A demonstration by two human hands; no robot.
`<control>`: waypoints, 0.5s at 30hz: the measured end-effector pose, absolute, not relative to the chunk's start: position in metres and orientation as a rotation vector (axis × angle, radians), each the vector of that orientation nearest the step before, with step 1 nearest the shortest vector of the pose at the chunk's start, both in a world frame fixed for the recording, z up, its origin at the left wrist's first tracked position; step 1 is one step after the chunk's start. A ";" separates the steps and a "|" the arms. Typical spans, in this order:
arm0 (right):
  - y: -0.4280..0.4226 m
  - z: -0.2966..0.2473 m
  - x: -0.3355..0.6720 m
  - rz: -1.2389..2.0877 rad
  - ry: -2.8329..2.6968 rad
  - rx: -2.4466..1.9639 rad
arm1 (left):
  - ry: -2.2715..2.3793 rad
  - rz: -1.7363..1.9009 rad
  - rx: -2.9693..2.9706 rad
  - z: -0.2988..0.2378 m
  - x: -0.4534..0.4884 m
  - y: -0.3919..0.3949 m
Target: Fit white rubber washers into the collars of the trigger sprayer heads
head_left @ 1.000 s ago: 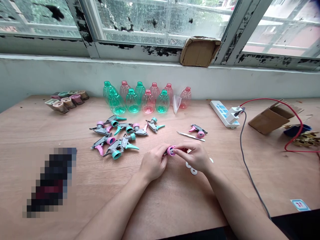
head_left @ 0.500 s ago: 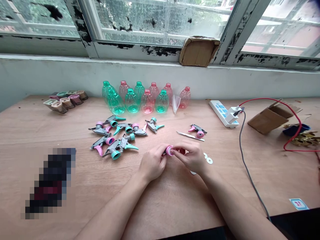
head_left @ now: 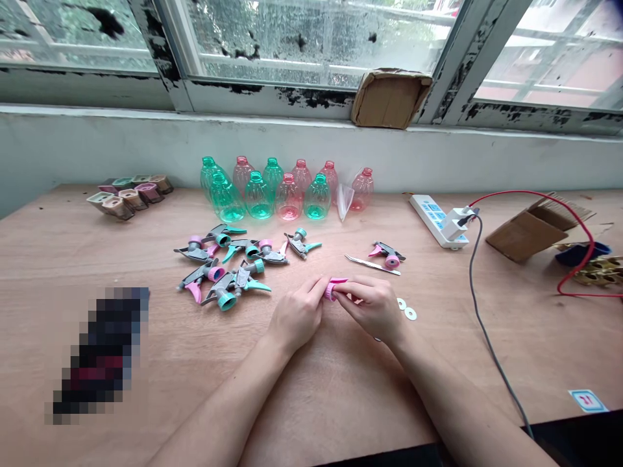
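Note:
Near the middle of the table my left hand [head_left: 299,312] is closed round a trigger spray head [head_left: 331,290], its pink collar and pink trigger showing between my hands. The fingers of my right hand [head_left: 372,306] are pinched at the collar from the right; their tips are partly hidden. White ring washers [head_left: 410,314] lie right beside my right hand, one partly covered by it. Beyond that hand are metal tweezers [head_left: 372,264] and another pink-collared spray head [head_left: 390,259]. Several pink and teal spray heads [head_left: 226,299] lie in a loose group to the left.
Green bottles [head_left: 259,202] and pink bottles [head_left: 289,202] stand by the wall with a clear plastic bag [head_left: 344,200]. A power strip [head_left: 435,220] with a grey cable [head_left: 479,318] lies right, near a cardboard box [head_left: 525,230]. Small containers [head_left: 119,206] sit back left.
The spray head has turned between my hands: its collar opening, with a white disc in it, faced me before, and now the pink trigger shows on top. The view has shifted slightly.

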State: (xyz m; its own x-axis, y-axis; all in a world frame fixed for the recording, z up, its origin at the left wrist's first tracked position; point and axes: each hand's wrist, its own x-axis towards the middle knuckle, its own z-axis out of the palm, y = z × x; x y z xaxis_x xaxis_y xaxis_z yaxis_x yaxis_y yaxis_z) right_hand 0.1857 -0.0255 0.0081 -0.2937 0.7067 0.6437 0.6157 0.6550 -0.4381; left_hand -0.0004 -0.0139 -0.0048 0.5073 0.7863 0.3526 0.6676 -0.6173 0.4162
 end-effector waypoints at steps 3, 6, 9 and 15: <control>-0.025 0.007 0.186 0.160 -2.005 -1.029 | 1.235 0.781 2.487 -0.005 0.000 -0.014; -0.025 0.006 0.187 0.185 -2.012 -1.019 | 1.238 0.789 2.462 -0.006 0.001 -0.015; -0.025 0.007 0.187 0.195 -2.016 -1.019 | 1.262 0.780 2.478 -0.006 0.001 -0.016; -0.026 0.010 0.185 0.235 -1.977 -1.036 | 1.296 0.719 2.565 -0.004 0.001 -0.016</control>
